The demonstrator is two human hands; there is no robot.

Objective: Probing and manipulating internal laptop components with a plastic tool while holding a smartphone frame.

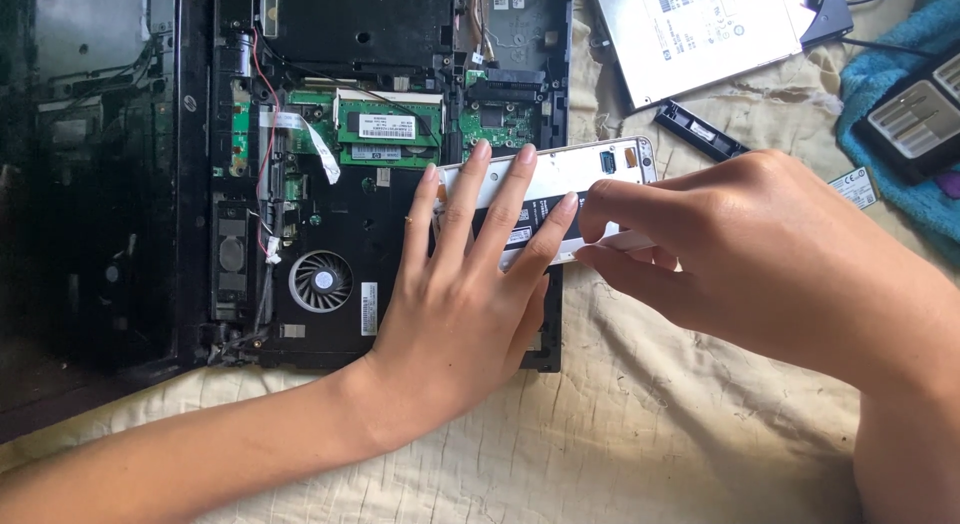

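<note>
Flat drive lying over right edge of opened laptop, long axis running left-right. Left hand pressing it flat, fingers spread. Right hand pinching its right end, seemingly gripping white tab; both hands touching it.

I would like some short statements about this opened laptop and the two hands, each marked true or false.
1. The left hand lies flat on the silver and black drive. True.
2. The right hand holds a screwdriver. False: it pinches the drive's edge.
3. The laptop rests on a bare wooden table. False: it lies on a cream cloth.
4. A round fan shows inside the laptop. True.
5. A blue towel lies at upper right. True.
</note>
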